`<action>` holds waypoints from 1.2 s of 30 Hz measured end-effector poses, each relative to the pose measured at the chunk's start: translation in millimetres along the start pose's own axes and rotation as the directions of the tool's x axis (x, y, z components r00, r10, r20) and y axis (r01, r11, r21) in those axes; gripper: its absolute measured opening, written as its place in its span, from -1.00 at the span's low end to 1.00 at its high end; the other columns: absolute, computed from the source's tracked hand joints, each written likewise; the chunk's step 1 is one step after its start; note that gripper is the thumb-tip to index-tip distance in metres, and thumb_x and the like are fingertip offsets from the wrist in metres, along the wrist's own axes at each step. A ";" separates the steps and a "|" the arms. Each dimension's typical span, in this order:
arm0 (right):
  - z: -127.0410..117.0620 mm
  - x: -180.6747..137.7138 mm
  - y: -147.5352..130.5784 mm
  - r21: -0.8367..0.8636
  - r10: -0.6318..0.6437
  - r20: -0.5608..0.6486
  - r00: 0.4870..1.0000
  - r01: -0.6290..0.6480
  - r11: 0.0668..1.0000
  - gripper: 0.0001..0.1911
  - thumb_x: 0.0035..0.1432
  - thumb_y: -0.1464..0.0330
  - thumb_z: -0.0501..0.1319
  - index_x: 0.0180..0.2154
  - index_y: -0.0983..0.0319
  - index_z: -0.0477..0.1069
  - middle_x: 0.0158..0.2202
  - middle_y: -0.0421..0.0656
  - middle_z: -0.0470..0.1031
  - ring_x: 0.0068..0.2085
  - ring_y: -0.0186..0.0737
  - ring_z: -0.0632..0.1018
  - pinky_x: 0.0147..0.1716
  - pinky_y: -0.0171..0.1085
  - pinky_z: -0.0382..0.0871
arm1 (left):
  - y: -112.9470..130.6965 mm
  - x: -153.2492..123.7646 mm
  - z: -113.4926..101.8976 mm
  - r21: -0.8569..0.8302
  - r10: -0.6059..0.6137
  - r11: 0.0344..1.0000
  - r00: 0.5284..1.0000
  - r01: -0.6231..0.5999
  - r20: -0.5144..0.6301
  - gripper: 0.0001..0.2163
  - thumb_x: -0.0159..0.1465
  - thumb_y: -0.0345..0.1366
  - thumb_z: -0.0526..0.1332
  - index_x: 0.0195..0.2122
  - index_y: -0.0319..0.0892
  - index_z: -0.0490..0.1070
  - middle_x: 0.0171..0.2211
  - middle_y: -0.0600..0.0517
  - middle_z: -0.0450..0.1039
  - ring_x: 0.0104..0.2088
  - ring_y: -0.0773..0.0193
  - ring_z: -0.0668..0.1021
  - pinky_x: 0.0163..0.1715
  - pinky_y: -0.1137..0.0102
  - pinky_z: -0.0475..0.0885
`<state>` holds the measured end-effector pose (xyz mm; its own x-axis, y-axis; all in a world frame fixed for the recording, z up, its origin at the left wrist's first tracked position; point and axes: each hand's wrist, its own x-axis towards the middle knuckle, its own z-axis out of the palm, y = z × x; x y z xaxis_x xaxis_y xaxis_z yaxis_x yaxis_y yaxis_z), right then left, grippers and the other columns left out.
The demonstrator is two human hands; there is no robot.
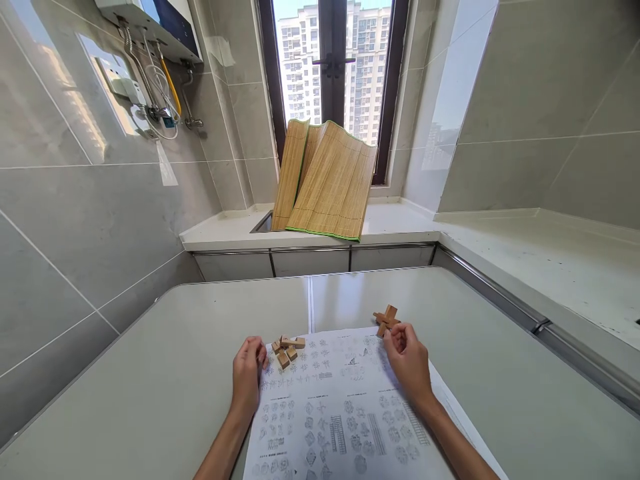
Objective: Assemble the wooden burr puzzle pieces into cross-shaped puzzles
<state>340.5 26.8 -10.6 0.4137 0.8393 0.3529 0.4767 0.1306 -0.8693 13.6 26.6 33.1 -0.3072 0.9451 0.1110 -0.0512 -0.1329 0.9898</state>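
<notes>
A cross-shaped wooden burr puzzle (pixel 387 319) of interlocked brown sticks is at the top right corner of a printed sheet (pixel 345 380). Against its near end are the bent fingers of my right hand (pixel 409 360), closed with thumb and fingertips together. Loose pale wooden puzzle pieces (pixel 289 351) lie in a small heap at the sheet's top left. My left hand (pixel 247 373) rests just left of that heap, fingers curled in, with no piece visible in them. Rows of small line diagrams cover the sheet, which runs under my right wrist.
Both hands are over a glossy white table (pixel 150 380) with a seam down its middle. Behind it, a folded bamboo mat (pixel 333 180) leans on a white counter (pixel 400 223) before a window. A water heater (pixel 155 27) with hoses hangs on the left wall.
</notes>
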 end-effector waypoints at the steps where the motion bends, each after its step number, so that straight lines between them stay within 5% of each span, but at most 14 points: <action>1: 1.2 -2.9 -3.5 0.011 -0.033 0.044 0.998 0.033 0.999 -0.72 0.30 0.07 0.15 -0.32 0.11 0.26 -0.53 -0.33 0.27 -0.51 -0.22 0.34 -0.44 -0.28 0.28 | -1.5 -1.7 2.7 0.076 0.026 0.997 0.999 -0.023 -0.029 -0.70 0.31 -0.06 0.26 -0.44 -0.11 0.28 -0.51 0.14 0.22 -0.47 0.29 0.33 -0.44 0.45 0.35; 3: 4.0 -8.9 -9.6 0.033 -0.094 0.133 0.987 0.090 0.995 -0.73 0.31 0.09 0.15 -0.33 0.12 0.26 -0.52 -0.32 0.28 -0.51 -0.24 0.34 -0.45 -0.30 0.28 | -3.5 -5.5 7.0 0.214 0.078 0.975 0.996 -0.066 -0.049 -0.76 0.25 -0.05 0.35 -0.30 -0.11 0.44 -0.30 0.03 0.41 -0.22 0.14 0.45 -0.18 0.32 0.45; 6: 9.3 -17.8 -15.6 0.052 -0.153 0.246 0.957 0.145 0.988 -0.75 0.35 0.15 0.14 -0.35 0.12 0.25 -0.54 -0.33 0.26 -0.53 -0.25 0.34 -0.48 -0.31 0.25 | -7.4 -9.3 9.8 0.371 0.133 0.920 0.991 -0.126 0.007 -0.69 0.17 -0.04 0.42 -0.14 -0.06 0.54 0.02 -0.06 0.44 0.13 -0.08 0.40 0.18 0.07 0.35; 12: 17.5 -30.9 -21.1 0.033 -0.242 0.420 0.875 0.251 0.967 -0.81 0.37 0.27 0.12 -0.34 0.12 0.24 -0.57 -0.36 0.24 -0.55 -0.26 0.32 -0.50 -0.34 0.18 | -25.1 -6.5 3.9 0.696 0.171 0.640 0.944 -0.325 0.284 -0.60 0.36 -0.02 0.25 0.19 0.03 0.42 0.34 -0.10 0.25 0.32 -0.11 0.36 0.24 -0.09 0.39; 24: 25.3 -41.8 -21.5 0.009 -0.329 0.541 0.774 0.386 0.923 -0.84 0.39 0.39 0.08 -0.32 0.13 0.23 -0.57 -0.34 0.33 -0.58 -0.30 0.36 -0.52 -0.35 0.15 | -23.2 -2.8 1.6 0.723 0.113 0.611 0.940 -0.322 0.323 -0.58 0.37 0.00 0.24 0.20 0.03 0.33 0.19 -0.09 0.47 0.15 -0.09 0.56 0.11 0.00 0.51; 36: 26.2 -43.4 -12.5 -0.064 -0.304 0.535 0.788 0.396 0.916 -0.84 0.38 0.35 0.10 -0.32 0.13 0.28 -0.59 -0.35 0.32 -0.60 -0.30 0.34 -0.54 -0.34 0.16 | -26.1 -8.2 3.3 0.676 0.127 0.658 0.934 -0.331 0.334 -0.63 0.35 -0.08 0.28 0.15 0.03 0.37 0.11 -0.07 0.54 0.09 -0.08 0.60 0.10 0.01 0.52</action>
<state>296.2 2.6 -24.1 -0.2343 0.9042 0.3571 0.6498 0.4188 -0.6343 20.6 23.2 6.7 0.0236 0.9656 0.2590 0.7106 -0.1984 0.6750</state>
